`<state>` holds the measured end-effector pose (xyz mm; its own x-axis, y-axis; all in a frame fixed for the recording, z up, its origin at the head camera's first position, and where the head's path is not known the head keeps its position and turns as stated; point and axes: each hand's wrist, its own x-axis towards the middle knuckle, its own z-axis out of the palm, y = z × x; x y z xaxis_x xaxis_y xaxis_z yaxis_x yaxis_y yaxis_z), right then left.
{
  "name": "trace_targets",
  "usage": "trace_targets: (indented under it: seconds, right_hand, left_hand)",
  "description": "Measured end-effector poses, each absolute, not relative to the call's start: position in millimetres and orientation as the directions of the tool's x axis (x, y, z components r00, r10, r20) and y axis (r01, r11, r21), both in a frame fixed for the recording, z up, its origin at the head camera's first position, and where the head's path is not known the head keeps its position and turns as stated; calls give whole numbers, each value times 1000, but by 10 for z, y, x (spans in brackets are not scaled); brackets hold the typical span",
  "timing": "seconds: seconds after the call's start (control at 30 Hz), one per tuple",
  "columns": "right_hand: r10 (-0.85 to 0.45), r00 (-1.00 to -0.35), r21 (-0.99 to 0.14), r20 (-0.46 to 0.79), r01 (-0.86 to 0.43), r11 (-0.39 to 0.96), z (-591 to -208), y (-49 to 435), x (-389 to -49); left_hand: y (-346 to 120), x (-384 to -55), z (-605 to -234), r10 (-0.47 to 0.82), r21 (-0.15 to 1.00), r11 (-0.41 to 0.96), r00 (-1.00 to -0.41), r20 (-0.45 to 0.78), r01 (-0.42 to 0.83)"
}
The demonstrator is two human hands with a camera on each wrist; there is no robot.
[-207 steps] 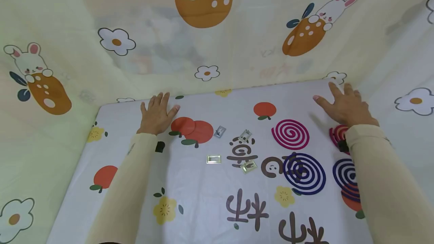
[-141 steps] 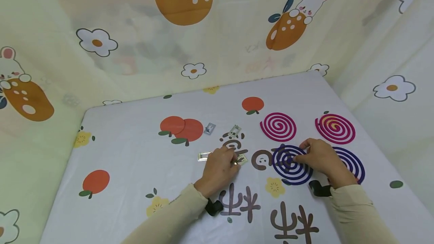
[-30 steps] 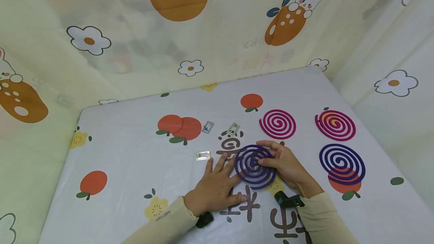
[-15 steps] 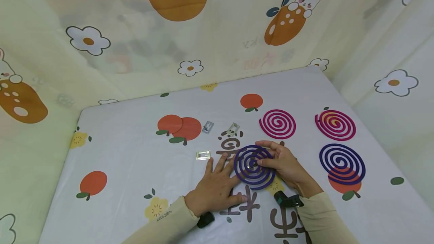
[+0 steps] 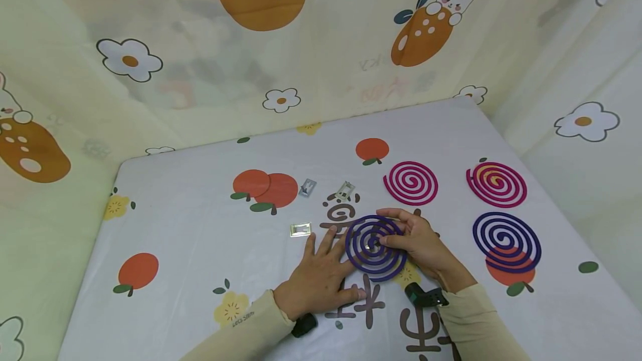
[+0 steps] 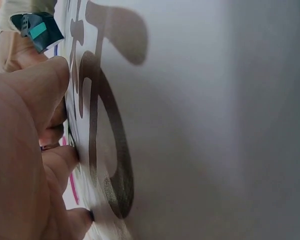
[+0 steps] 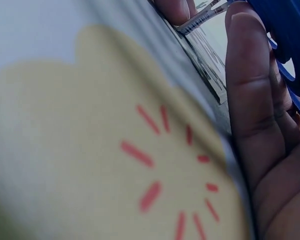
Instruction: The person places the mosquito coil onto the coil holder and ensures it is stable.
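Observation:
My right hand (image 5: 426,249) pinches a dark blue mosquito coil (image 5: 377,268) between thumb and fingers. The coil's centre lies over a small metal coil stand (image 5: 369,247), mostly hidden behind the spiral. In the right wrist view, the stand (image 7: 205,60) shows on the cloth with a strip rising from it, close under the blue coil (image 7: 285,30). My left hand (image 5: 318,280) rests on the cloth with fingers spread and straight, its forefinger reaching under the coil's left edge beside the stand. Whether the strip sits in the coil cannot be told.
Two pink coils (image 5: 411,184) and a second blue coil (image 5: 506,242) lie to the right. Three metal stands lie farther left: one flat (image 5: 301,230), two with raised strips (image 5: 308,188). A printed curtain (image 5: 215,71) borders the table's back.
Over the last seconds my right hand has lifted the nearer blue coil and carried it left over a stand. My left hand has flattened beside it. In the last second, the coil shifts only slightly.

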<state>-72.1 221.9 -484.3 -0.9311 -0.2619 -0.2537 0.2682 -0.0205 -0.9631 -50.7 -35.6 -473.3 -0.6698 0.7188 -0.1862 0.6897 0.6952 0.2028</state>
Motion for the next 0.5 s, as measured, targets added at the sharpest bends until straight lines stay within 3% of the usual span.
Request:
trace_targets:
  seconds: [0.5]
  right_hand:
    - [-257, -931, -963, -260, 269, 2, -4827, 2196, -714]
  left_hand:
    - [-353, -511, -4735, 717, 202, 697, -666, -206, 688]
